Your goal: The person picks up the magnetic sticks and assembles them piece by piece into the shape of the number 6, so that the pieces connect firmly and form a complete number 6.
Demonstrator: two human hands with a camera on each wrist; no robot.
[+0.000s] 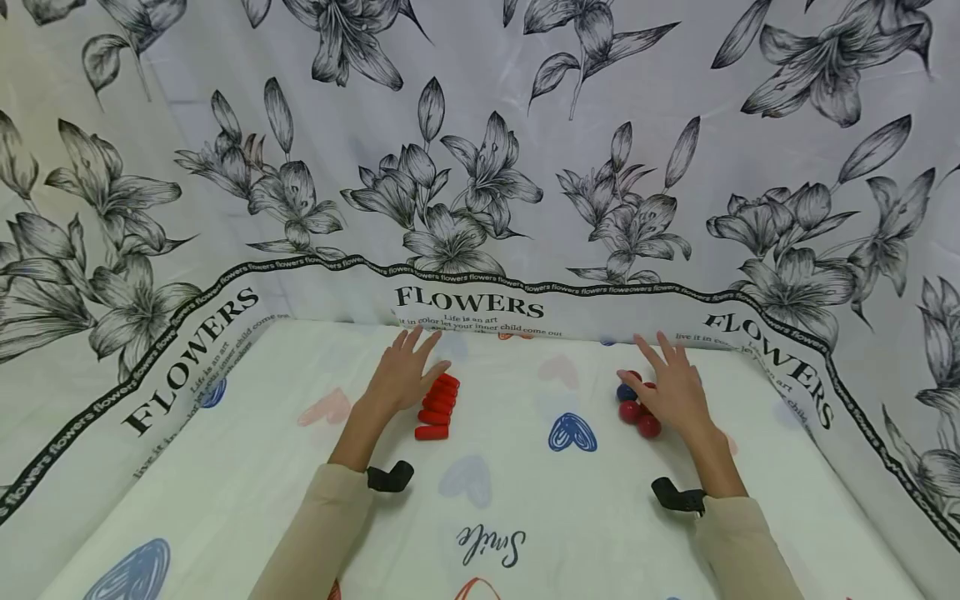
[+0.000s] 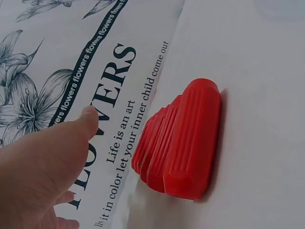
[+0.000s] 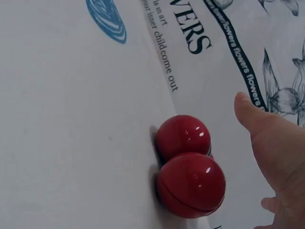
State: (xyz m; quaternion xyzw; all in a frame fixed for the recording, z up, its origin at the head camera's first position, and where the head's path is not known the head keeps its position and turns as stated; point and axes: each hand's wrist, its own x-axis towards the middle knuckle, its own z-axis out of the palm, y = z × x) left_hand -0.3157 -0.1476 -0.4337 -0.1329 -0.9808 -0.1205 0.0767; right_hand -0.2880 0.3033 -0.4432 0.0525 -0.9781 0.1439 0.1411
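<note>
Several red ridged cylinders (image 1: 432, 432) lie side by side in a row on the white cloth. My left hand (image 1: 396, 375) is spread beside the row's left side, its thumb reaching over the far end. In the left wrist view the nearest cylinder (image 2: 193, 143) shows lengthwise grooves and rounded ends, apart from the thumb. On the right, several glossy red balls (image 1: 648, 427) sit clustered with a dark blue ball (image 1: 625, 392). Over that cluster's right side my right hand (image 1: 675, 387) is held with fingers extended; it partly hides the balls. Neither hand holds anything.
A white cloth printed with hearts (image 1: 572, 432) and the word "Smile" covers the table. Behind and at both sides hangs a flower-printed curtain (image 1: 472, 200). Black wrist-worn devices (image 1: 390, 477) stick out inward from both wrists.
</note>
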